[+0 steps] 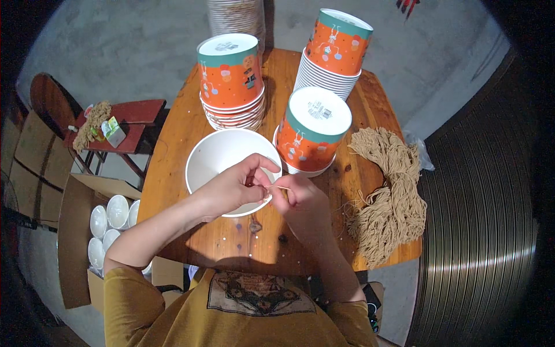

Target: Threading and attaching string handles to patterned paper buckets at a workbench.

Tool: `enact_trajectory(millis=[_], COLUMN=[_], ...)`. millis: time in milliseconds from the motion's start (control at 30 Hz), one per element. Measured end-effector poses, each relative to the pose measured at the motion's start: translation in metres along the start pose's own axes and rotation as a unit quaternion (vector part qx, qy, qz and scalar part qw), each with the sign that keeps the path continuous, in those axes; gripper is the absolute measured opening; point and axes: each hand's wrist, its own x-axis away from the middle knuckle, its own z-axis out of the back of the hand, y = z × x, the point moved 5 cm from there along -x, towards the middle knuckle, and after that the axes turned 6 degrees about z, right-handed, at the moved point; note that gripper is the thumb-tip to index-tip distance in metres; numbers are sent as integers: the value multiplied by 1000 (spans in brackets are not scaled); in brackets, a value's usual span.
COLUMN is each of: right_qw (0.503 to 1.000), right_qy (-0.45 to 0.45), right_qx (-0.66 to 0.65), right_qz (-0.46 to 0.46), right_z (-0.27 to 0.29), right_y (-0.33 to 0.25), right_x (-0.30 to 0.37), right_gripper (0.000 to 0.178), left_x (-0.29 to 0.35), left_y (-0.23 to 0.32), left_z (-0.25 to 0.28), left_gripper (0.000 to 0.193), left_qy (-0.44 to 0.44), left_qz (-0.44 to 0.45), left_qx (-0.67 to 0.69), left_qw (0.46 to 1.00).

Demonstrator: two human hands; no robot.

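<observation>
A white paper bucket sits on the wooden table with its open mouth facing me. Over its right rim, my left hand is closed in a pinch, its fingertips at the rim. Just beside it, my right hand is pinched on a short piece of thin beige string that runs between the two hands. What exactly the left fingertips grip is partly hidden, though the string meets them. A large hank of beige string lies to the right of my right hand.
Upside-down stacks of orange and green paper buckets stand at the table's far side, one bucket stack close behind my right hand. A cardboard box of white buckets is at lower left. A red bench holds more string.
</observation>
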Motion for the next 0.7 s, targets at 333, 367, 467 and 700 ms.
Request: enact_trajectory(millis=[333, 367, 467, 700], right_qw=[987, 976, 982, 993], right_qy=[-29, -33, -18, -27], right_qx=[-137, -186, -167, -91], right_qz=[-77, -107, -85, -69], right_z=[-5, -8, -10, -7], right_y=[7, 11, 13, 5], right_x=[-1, 0, 1, 2], right_gripper=[16, 14, 13, 14], left_x=[1, 2, 4, 5], left_y=[5, 6, 9, 12], left_z=[0, -1, -1, 3], left_gripper=[42, 42, 34, 11], left_qy=[12, 11, 39, 86], left_qz=[-58, -59, -66, -104], left_qx=[-84, -84, -155, -279], left_qw=[995, 995, 985, 951])
